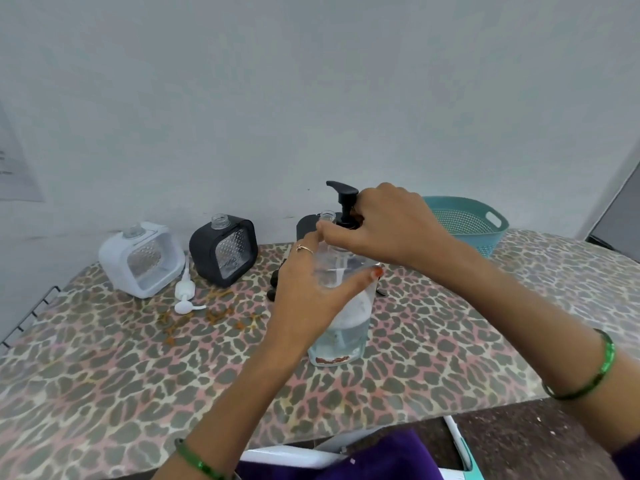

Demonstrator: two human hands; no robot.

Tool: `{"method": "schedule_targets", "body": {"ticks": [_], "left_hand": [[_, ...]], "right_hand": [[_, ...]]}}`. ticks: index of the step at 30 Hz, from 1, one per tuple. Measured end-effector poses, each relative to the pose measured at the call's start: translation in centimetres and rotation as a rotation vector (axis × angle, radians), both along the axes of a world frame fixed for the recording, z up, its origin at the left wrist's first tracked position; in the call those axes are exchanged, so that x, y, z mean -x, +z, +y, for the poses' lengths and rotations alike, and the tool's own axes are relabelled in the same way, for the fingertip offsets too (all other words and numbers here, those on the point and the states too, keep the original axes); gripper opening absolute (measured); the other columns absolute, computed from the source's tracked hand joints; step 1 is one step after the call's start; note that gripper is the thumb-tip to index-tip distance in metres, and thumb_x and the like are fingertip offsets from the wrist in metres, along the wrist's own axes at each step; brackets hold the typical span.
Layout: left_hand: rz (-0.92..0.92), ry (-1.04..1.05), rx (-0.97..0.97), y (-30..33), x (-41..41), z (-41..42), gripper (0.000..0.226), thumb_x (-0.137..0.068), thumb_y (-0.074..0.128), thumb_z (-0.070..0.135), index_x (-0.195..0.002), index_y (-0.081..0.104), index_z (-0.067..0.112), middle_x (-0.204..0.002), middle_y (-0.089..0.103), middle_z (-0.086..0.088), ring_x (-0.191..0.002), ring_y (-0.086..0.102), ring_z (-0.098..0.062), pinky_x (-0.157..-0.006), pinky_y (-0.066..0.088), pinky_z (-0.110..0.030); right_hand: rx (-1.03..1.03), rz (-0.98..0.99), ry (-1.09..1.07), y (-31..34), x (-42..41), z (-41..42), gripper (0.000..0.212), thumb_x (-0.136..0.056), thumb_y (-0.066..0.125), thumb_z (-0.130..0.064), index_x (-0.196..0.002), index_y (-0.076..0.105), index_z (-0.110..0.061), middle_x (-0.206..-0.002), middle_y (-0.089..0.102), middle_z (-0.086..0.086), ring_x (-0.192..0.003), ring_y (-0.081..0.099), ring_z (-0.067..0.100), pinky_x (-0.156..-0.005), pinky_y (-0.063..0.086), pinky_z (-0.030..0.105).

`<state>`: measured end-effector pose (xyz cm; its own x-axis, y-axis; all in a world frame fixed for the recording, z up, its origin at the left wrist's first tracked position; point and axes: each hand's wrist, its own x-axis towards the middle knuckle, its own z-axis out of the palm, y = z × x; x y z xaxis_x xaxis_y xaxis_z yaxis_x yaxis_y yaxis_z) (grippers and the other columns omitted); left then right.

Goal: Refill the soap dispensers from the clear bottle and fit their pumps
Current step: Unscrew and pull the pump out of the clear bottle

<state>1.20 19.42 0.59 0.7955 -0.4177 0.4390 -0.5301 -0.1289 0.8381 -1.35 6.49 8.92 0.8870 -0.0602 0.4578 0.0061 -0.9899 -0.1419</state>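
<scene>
A clear bottle (341, 336), partly full of clear liquid, stands upright mid-table. My left hand (311, 289) wraps around its upper body. My right hand (388, 230) grips the collar of its black pump (343, 199) at the neck. A white square dispenser (142, 259) and a black square dispenser (224, 249) stand at the back left, both with open necks. A second black dispenser (308, 226) with an open neck shows behind my hands, mostly hidden. A white pump (185, 292) lies on the table between the two left dispensers. A black pump (273, 287) lies partly hidden behind my left hand.
The table wears a leopard-print cover (104, 358) with orange stains near the white pump. A teal perforated basket (467, 223) sits at the back right against the wall. A wire rack edge (31, 313) runs along the table's left side. A white chair (311, 455) is below.
</scene>
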Motion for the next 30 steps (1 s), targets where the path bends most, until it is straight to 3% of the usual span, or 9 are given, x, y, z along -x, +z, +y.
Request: {"method": "schedule_targets", "body": {"ticks": [5, 8, 14, 17, 19, 22, 25, 27, 30], "left_hand": [[0.03, -0.061, 0.078, 0.2, -0.5, -0.2, 0.051, -0.07, 0.082, 0.039, -0.113, 0.056, 0.034, -0.104, 0.069, 0.015, -0.098, 0.066, -0.003, -0.083, 0.056, -0.037], [0.021, -0.062, 0.074, 0.1, -0.8, -0.3, 0.052, -0.068, 0.082, 0.043, -0.111, 0.057, 0.029, -0.102, 0.07, 0.012, -0.096, 0.067, -0.004, -0.083, 0.055, -0.034], [0.087, -0.145, 0.114, 0.0, -2.0, -0.1, 0.05, -0.062, 0.083, 0.042, -0.101, 0.059, 0.021, -0.095, 0.071, 0.005, -0.093, 0.069, -0.015, -0.085, 0.055, -0.047], [0.174, -0.24, 0.152, 0.2, -2.7, 0.6, 0.046, -0.06, 0.084, 0.033, -0.098, 0.06, 0.022, -0.096, 0.071, 0.005, -0.098, 0.068, -0.017, -0.092, 0.052, -0.045], [0.21, -0.268, 0.145, 0.3, -2.9, 0.7, 0.047, -0.058, 0.084, 0.032, -0.099, 0.061, 0.028, -0.101, 0.071, 0.006, -0.101, 0.067, -0.018, -0.093, 0.051, -0.043], [0.208, -0.248, 0.124, 0.3, -3.0, 0.4, 0.055, -0.056, 0.085, 0.036, -0.103, 0.061, 0.025, -0.103, 0.07, 0.006, -0.1, 0.067, -0.015, -0.092, 0.052, -0.044], [0.218, -0.247, 0.131, 0.3, -3.2, 0.1, 0.059, -0.054, 0.086, 0.038, -0.108, 0.061, 0.034, -0.11, 0.069, 0.005, -0.104, 0.066, -0.017, -0.094, 0.051, -0.049], [0.191, -0.27, 0.123, 0.4, -3.1, 0.1, 0.058, -0.057, 0.086, 0.034, -0.107, 0.061, 0.047, -0.114, 0.068, 0.008, -0.107, 0.065, -0.013, -0.095, 0.05, -0.042], [0.194, -0.288, 0.133, 0.4, -2.9, 0.2, 0.049, -0.058, 0.085, 0.031, -0.1, 0.062, 0.039, -0.106, 0.07, 0.006, -0.101, 0.068, -0.017, -0.091, 0.052, -0.046]], "right_hand": [[-0.025, 0.017, 0.135, -0.3, -0.3, -0.7, 0.061, -0.086, 0.055, -0.053, -0.047, 0.028, -0.015, -0.042, 0.032, -0.002, -0.044, 0.034, 0.014, -0.049, 0.024, 0.029], [-0.01, 0.04, 0.207, -0.3, -0.7, -1.2, 0.059, -0.088, 0.053, -0.054, -0.049, 0.031, -0.016, -0.042, 0.033, -0.001, -0.045, 0.034, 0.016, -0.05, 0.027, 0.03], [-0.013, 0.098, 0.378, -0.1, -1.6, -2.2, 0.045, -0.086, 0.047, -0.054, -0.056, 0.042, -0.022, -0.047, 0.037, -0.001, -0.048, 0.037, 0.014, -0.05, 0.027, 0.021], [-0.194, 0.265, 0.57, 0.6, -1.5, -2.7, 0.003, -0.094, 0.056, -0.039, -0.094, 0.059, -0.039, -0.063, 0.049, -0.007, -0.056, 0.044, 0.006, -0.056, 0.036, 0.017], [-0.279, 0.415, 0.683, 1.7, -1.7, -3.5, 0.028, -0.093, 0.057, -0.033, -0.113, 0.046, -0.049, -0.079, 0.058, -0.011, -0.068, 0.052, 0.002, -0.064, 0.044, 0.018], [-0.301, 0.578, 0.725, 3.1, -2.4, -4.7, 0.019, -0.092, 0.061, -0.021, -0.106, 0.057, -0.032, -0.088, 0.065, -0.021, -0.079, 0.06, -0.001, -0.07, 0.045, 0.015], [-0.329, 0.634, 0.742, 3.2, -3.2, -5.9, 0.029, -0.09, 0.061, -0.021, -0.118, 0.061, -0.014, -0.108, 0.068, -0.001, -0.098, 0.061, 0.029, -0.083, 0.052, 0.038], [-0.372, 0.696, 0.744, 3.5, -3.4, -6.2, 0.036, -0.09, 0.062, -0.018, -0.126, 0.059, -0.018, -0.111, 0.067, -0.007, -0.101, 0.057, 0.035, -0.086, 0.05, 0.035], [-0.331, 0.745, 0.672, 4.2, -3.1, -5.8, 0.059, -0.083, 0.069, -0.035, -0.137, 0.046, -0.034, -0.114, 0.063, -0.014, -0.101, 0.06, 0.022, -0.08, 0.046, 0.018]]}}
